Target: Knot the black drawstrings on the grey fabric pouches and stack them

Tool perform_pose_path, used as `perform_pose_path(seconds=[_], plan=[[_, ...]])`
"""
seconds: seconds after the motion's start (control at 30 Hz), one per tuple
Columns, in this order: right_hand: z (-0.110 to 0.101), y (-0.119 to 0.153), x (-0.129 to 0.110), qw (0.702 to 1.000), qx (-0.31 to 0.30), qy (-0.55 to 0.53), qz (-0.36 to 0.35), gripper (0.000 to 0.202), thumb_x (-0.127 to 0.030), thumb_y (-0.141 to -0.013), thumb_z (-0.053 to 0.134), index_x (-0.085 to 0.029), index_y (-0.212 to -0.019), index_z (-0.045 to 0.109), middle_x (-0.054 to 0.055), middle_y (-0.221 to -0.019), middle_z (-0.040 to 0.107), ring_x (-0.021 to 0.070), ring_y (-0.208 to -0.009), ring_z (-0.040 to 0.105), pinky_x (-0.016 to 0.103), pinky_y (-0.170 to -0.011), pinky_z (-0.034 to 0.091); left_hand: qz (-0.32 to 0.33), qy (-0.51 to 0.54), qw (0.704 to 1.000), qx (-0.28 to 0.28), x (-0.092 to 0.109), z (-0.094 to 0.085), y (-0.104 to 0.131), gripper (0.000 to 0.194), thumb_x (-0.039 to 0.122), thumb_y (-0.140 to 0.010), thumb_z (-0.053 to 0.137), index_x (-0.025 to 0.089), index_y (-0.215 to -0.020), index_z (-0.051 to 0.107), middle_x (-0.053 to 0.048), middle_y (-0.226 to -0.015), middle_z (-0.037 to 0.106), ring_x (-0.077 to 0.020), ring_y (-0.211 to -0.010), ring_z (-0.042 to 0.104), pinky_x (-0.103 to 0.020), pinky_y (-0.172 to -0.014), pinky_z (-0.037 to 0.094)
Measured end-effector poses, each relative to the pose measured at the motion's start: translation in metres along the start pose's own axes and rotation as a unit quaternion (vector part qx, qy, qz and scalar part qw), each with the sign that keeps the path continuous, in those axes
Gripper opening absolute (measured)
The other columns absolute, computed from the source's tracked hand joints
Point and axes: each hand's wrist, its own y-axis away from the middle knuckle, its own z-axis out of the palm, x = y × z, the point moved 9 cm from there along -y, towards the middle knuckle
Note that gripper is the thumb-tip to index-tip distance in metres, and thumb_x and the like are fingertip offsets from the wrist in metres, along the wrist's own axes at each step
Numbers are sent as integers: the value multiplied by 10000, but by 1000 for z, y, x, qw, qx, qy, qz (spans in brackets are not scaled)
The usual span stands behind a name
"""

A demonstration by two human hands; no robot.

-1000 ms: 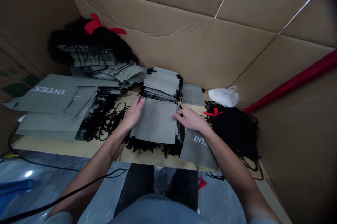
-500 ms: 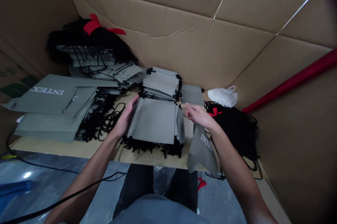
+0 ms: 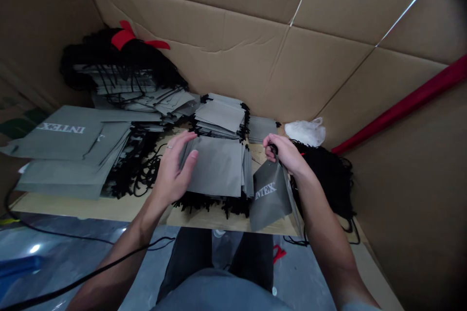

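Note:
My left hand (image 3: 177, 167), fingers spread and thumb out, rests over the left edge of a stack of grey pouches (image 3: 217, 167) with black cord ends along its near side. Nothing shows in its grasp. To the right of that stack, my right hand (image 3: 279, 150) is closed on the black cord at the top of a grey pouch (image 3: 270, 192) lettered INTEX. This pouch hangs below the fist, over the table's near edge.
Larger grey INTEX pieces (image 3: 73, 136) pile up at the left, with a black-corded bundle (image 3: 120, 58) behind. Another pouch stack (image 3: 221, 114), a white plastic bag (image 3: 305, 132) and black cords (image 3: 326, 179) stand further back and right. Cardboard walls (image 3: 255, 48) enclose the table (image 3: 91, 209).
My left hand has opened and come over the stack's left edge. My right hand has moved slightly right and turned, and the hanging pouch has swung left with its lettering facing up.

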Motion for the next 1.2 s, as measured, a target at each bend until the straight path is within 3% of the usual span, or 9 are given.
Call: perform_pose_path(seconds=[0.2,0.37,0.47,0.57,0.7,0.8,0.93,1.07,1.2], plan=[[-5,35,-64,995,4,-48,-85,563,-735,-978,754,-235,-781,587,-74,-616,350,103,-531,309,251,-495,247,13,48,988,-146,54,57,12,492,501,-1123,606,261,-1551,648,-109,-1608,677,-346,-1518,624,-488,-1332,476],[-13,61,-104,984,52,-83,-151,557,-706,-1008,768,-233,-765,603,-56,-642,379,99,-530,307,262,-481,235,-23,100,954,-281,63,108,35,758,635,-1056,720,322,-1716,514,-114,-1748,573,-406,-1596,570,-595,-1335,496],[-14,78,-123,977,58,-109,-174,503,-631,-1048,760,-230,-775,629,-51,-625,384,106,-524,338,280,-496,248,-60,126,947,-289,55,121,40,913,677,-1049,717,302,-1802,362,-165,-1830,448,-443,-1648,504,-675,-1370,426],[-1,88,-133,976,-23,-144,-159,494,-625,-1081,706,-242,-780,624,-69,-572,323,108,-490,310,296,-521,244,-78,153,949,-264,51,122,31,969,676,-1014,770,296,-1796,342,-179,-1854,394,-443,-1690,433,-689,-1406,350],[15,87,-138,971,-93,-167,-142,562,-712,-1038,711,-261,-744,549,-94,-534,271,97,-436,224,306,-511,238,-62,213,933,-282,63,120,14,616,622,-994,797,245,-1463,667,-155,-1491,747,-358,-1395,713,-522,-1217,581],[26,80,-143,968,-98,-172,-153,590,-749,-1011,715,-262,-736,527,-94,-521,270,103,-434,236,305,-507,224,-46,235,918,-317,78,115,2,446,578,-1007,771,213,-1260,732,-100,-1212,820,-277,-1105,781,-380,-947,649],[38,73,-147,964,-80,-192,-166,606,-790,-998,688,-250,-746,582,-38,-589,414,156,-579,468,313,-598,378,-22,207,916,-344,91,100,-11,346,510,-1090,665,192,-964,717,-18,-879,697,-171,-784,623,-276,-675,496],[34,70,-144,966,-24,-194,-171,620,-834,-1013,614,-243,-828,657,40,-798,601,207,-793,590,329,-721,499,0,149,934,-324,90,76,-24,360,429,-1133,625,177,-879,662,15,-796,556,-142,-738,475,-266,-635,362],[26,70,-131,969,-1,-196,-149,417,-651,-1026,705,-247,-927,723,43,-940,645,178,-772,561,275,-571,397,3,109,947,-303,81,55,-31,342,428,-1158,590,172,-984,735,-3,-865,653,-154,-790,548,-264,-679,402]])
